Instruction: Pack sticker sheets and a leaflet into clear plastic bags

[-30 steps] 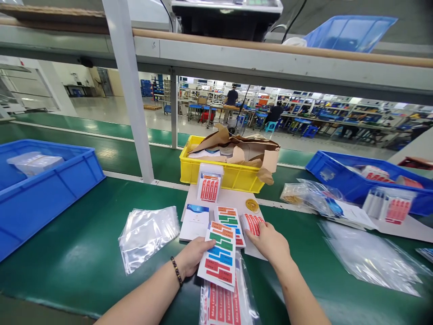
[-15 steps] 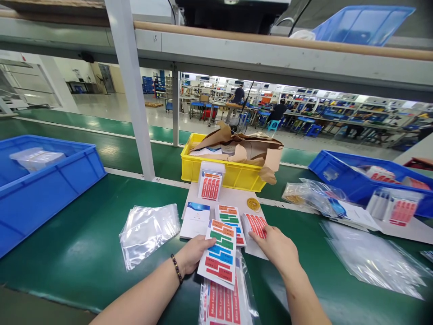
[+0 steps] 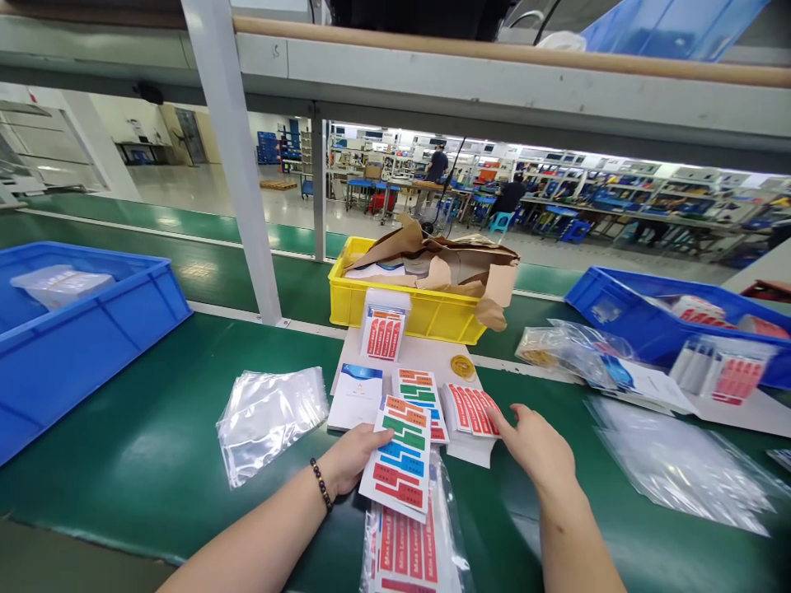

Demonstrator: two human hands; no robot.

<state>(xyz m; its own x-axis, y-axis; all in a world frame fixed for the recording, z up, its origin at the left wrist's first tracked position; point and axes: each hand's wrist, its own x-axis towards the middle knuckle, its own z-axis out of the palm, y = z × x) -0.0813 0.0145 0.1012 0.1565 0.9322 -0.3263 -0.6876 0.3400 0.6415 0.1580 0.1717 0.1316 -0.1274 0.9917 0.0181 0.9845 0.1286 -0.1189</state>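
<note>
My left hand [image 3: 353, 461] grips a sticker sheet [image 3: 400, 453] printed in orange, green, blue and red, thumb on top. Under that sheet lies a clear plastic bag [image 3: 454, 527] with red label sheets inside. My right hand [image 3: 536, 449] is at the right edge of a fanned stack of red label sheets [image 3: 473, 409]; its thumb touches or nearly touches the edge, fingers apart. Between the hands is a stack of multicoloured sticker sheets [image 3: 415, 387]. A white booklet with a blue top [image 3: 357, 399] sits left of it. Behind stands a filled clear bag [image 3: 386, 329].
A yellow crate [image 3: 420, 317] with torn brown paper stands behind. Blue bins [image 3: 92, 329] flank the bench, the right one [image 3: 648, 329] with packed bags. Empty clear bags [image 3: 272, 420] lie left, more bags [image 3: 685, 461] right. Yellow rubber bands [image 3: 462, 367] lie near the crate.
My right hand has slid to the right across the red label sheets, which now lie more fanned out, and its fingers have spread. My left hand keeps the multicoloured sheet in place.
</note>
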